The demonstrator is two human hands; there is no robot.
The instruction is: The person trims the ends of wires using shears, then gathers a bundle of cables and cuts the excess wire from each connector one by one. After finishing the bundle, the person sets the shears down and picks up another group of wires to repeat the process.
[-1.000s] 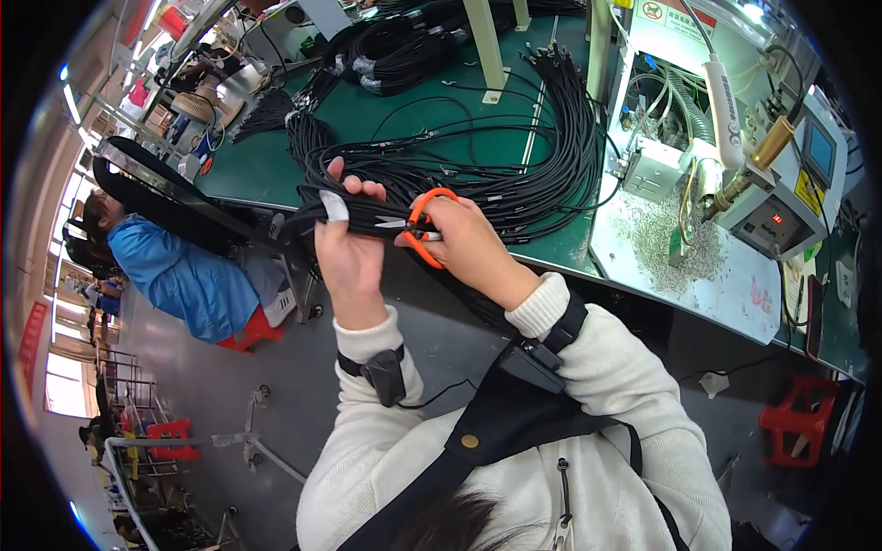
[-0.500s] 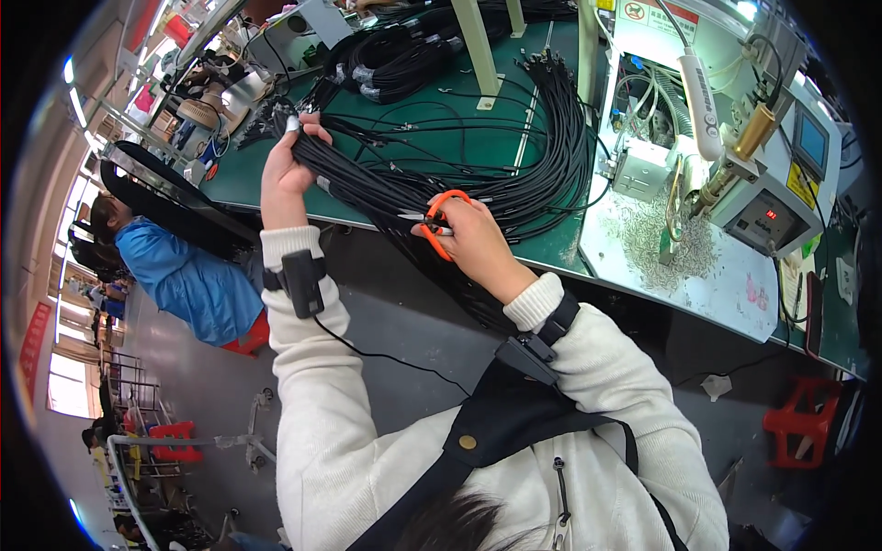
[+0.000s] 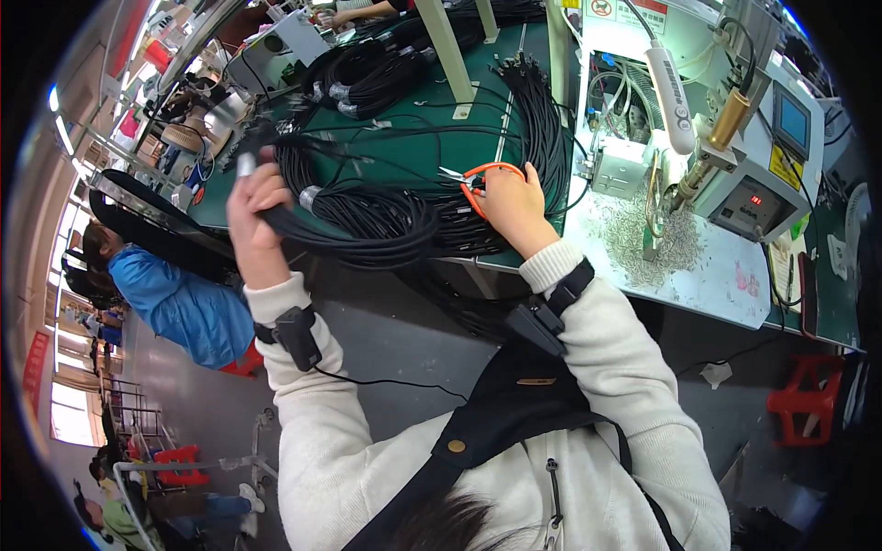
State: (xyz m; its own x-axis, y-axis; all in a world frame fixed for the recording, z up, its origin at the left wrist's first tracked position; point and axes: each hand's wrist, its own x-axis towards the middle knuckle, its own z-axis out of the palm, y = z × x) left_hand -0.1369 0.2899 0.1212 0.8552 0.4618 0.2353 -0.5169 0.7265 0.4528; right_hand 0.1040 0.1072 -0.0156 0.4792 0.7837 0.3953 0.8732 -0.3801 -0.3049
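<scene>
My left hand [image 3: 257, 209] is closed round a thick bundle of black cables [image 3: 354, 246] over the bench's front edge. The cable ends beyond my fingers are blurred by motion. In my right hand [image 3: 516, 209] are side cutters with orange handles [image 3: 497, 168], their metal jaws parted and pointing left, clear of the held bundle. Just behind the bundle lies a cable coil with a pale tie [image 3: 310, 198]. More black cables [image 3: 542, 138] curve across the green bench top [image 3: 413, 136] beyond my right hand.
Tied black cable coils [image 3: 372, 78] lie at the back. At right stand a machine with a red display [image 3: 749, 207] and a pale tray [image 3: 726, 275] strewn with small clippings. A person in blue [image 3: 179, 285] sits at left. A red stool [image 3: 808, 399] stands at lower right.
My left hand has moved left and nearer, swinging the cable bundle toward me. My right hand has moved right with the cutters, away from the bundle. The view has shifted slightly.
</scene>
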